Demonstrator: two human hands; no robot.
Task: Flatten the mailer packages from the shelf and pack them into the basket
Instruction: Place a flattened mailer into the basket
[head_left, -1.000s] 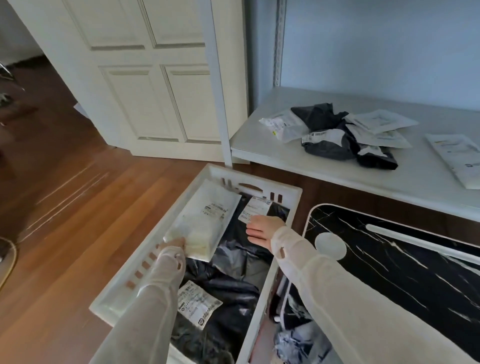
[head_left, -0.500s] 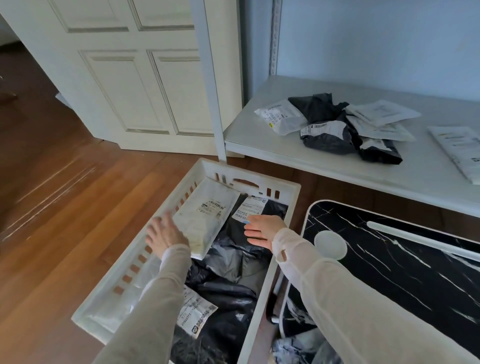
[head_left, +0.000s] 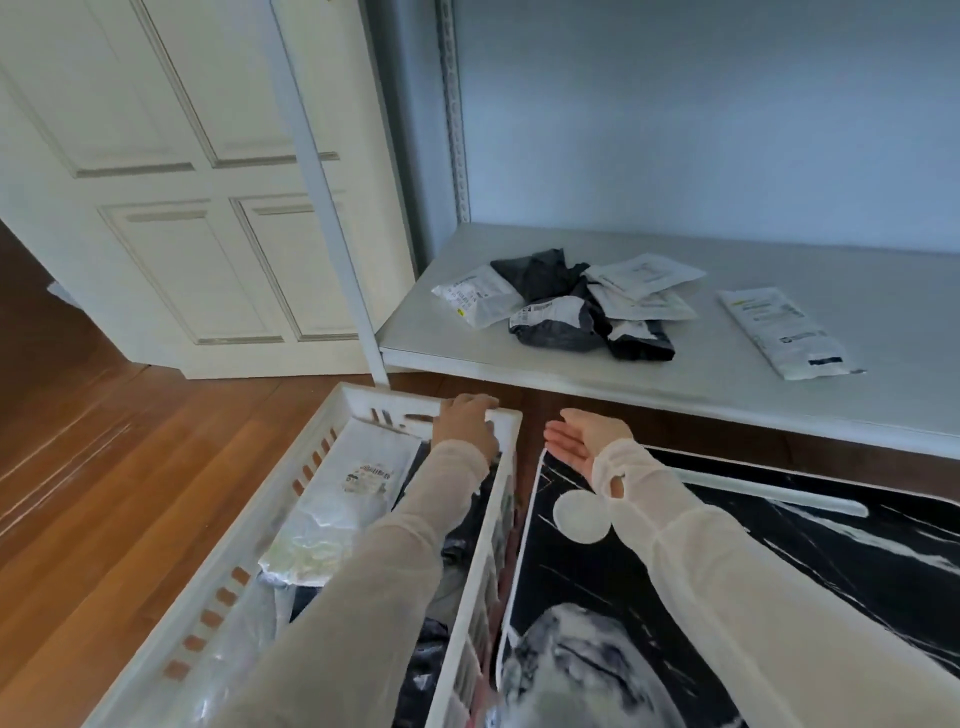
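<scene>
Setting: a room in a home. Evidence: white panelled door (head_left: 208, 234), wood plank floor (head_left: 104, 493), pale blue wall (head_left: 675, 104). White shelf (head_left: 701, 379) on a slotted upright (head_left: 457, 130) carries loose mailers (head_left: 566, 312). Black marble-print mat (head_left: 571, 597) lies on the floor below it.

A white panelled door (head_left: 208, 208) fills the view from 9 to 11 o'clock, and a pale blue wall (head_left: 727, 130) spans 12 to 2 o'clock. Reddish-brown wooden floor (head_left: 104, 467) with pale scratch lines runs from 7 to 9 o'clock. At 4 to 5 o'clock lies a black panel (head_left: 779, 597) with white marble veining and a white edge, bearing a white disc (head_left: 581, 517) near its 10 o'clock corner and a white bar (head_left: 769, 501) along its far edge.
</scene>
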